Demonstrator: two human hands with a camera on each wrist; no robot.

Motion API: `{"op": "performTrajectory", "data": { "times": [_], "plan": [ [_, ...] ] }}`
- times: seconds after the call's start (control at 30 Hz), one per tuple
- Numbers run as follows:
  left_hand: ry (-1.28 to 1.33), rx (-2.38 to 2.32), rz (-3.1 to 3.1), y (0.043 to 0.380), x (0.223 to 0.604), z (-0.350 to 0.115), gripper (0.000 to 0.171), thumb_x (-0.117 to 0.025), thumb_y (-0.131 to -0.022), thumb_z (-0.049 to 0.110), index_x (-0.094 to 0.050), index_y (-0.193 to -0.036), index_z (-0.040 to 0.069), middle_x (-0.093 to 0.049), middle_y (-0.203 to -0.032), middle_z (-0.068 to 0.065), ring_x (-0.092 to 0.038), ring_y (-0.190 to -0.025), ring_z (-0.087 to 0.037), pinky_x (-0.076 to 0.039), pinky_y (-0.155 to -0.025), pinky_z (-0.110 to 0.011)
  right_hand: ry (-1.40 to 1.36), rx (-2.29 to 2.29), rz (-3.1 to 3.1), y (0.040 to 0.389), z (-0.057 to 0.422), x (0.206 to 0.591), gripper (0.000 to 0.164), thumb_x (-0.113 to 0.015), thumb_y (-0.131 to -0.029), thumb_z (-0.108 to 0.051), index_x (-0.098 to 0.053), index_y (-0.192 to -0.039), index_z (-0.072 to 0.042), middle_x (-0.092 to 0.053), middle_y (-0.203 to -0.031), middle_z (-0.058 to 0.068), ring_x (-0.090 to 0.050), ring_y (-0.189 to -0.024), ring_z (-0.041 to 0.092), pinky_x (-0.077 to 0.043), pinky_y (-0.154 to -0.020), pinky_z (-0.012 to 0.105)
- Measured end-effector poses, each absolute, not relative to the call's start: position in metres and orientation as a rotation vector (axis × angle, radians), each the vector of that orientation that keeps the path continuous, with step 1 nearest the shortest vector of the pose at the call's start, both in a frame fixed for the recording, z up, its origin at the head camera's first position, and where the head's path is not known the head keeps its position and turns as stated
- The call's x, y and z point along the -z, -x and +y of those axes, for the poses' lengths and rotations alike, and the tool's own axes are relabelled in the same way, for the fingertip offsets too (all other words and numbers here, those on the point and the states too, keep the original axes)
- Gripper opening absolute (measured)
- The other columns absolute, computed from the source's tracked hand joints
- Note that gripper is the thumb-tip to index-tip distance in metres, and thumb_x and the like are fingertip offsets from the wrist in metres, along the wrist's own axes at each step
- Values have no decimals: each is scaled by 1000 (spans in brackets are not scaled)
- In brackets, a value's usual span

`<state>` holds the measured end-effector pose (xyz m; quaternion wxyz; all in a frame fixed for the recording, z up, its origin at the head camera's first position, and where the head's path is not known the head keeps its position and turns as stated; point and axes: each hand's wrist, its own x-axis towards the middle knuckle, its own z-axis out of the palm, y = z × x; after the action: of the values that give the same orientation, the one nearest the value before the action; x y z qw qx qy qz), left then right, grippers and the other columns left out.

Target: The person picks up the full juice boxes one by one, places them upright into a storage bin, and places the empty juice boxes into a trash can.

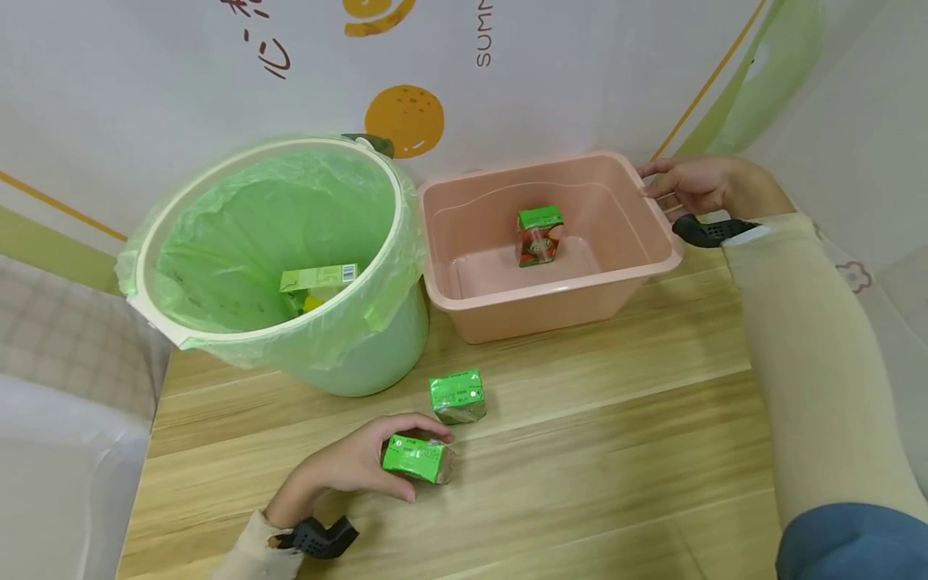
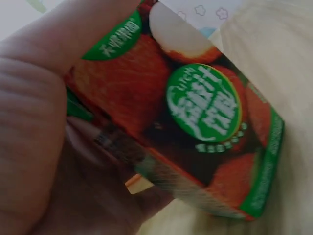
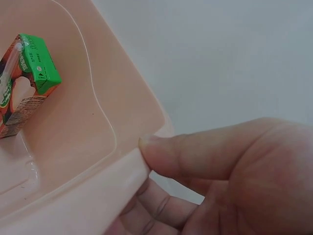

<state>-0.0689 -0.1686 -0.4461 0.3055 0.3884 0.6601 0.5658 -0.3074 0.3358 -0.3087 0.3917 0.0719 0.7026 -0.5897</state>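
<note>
Juice carton (image 2: 181, 112), held, reads "LITCHI" only in left wrist view.

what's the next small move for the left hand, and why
Probably lift the held juice carton up toward the pink basin: the left hand has thumb and fingers around it, a similar carton sits inside the basin, and the right hand holds the basin's rim, which may help keep it steady.
</note>
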Motion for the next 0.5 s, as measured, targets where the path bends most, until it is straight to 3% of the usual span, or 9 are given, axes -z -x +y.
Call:
{"op": "performTrajectory", "data": {
  "times": [0.27, 0.5],
  "plan": [
    [-1067, -1589, 1680, 71, 460, -167, 65, -75, -70, -13, -49, -128, 0, -55, -127, -16, -53, -115, -24, -45, -94, -31, -196, 1515, 1767, 308, 336, 309, 38, -49, -97, -8, -31, -128, -19, -66, -92, 3, -66, -80, 18, -56, -68, 35],
    [-1138, -1600, 1701, 71, 471, -166, 54, -74, -76, -6, -52, -126, 0, -56, -125, -17, -54, -114, -26, -47, -92, -33, -188, 1505, 1780, 308, 336, 309, 38, -50, -97, -9, -31, -128, -20, -66, -92, 2, -65, -81, 17, -56, -69, 35]
  ]
}}
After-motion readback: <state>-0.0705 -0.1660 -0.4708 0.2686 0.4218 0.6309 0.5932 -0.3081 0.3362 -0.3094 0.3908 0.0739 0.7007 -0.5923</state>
